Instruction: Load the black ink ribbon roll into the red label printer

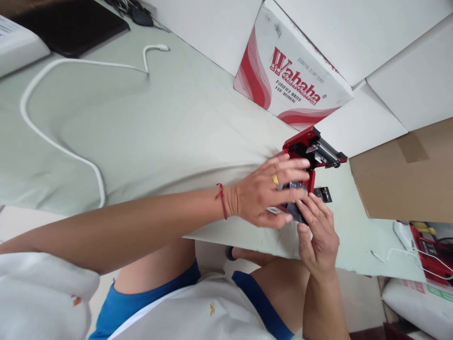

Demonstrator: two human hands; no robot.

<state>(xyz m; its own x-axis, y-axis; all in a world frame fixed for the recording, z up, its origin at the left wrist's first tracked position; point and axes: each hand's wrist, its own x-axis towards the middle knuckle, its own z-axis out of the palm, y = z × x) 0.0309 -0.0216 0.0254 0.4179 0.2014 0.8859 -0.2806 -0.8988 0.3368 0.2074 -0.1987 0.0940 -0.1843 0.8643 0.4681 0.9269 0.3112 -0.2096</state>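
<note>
A red frame device [302, 139] with black and grey metal parts stands near the table's front edge, its raised part tilted up. My left hand [264, 191], with a gold ring and a red string at the wrist, lies over its lower part with the fingers spread. Beneath those fingers is a dark, shiny plastic piece [297, 212], partly covered. My right hand [318, 231] has fingertips on the near edge of this piece and the thumb beside its corner. A small black packet [322, 194] lies just behind the right hand.
A Wahaha water carton [293, 75] stands behind the device, among white boxes, with a brown cardboard box [403, 174] to the right. A white cable [63, 146] curves across the left of the pale green table cover [177, 123]. A dark flat object [81, 28] lies far left.
</note>
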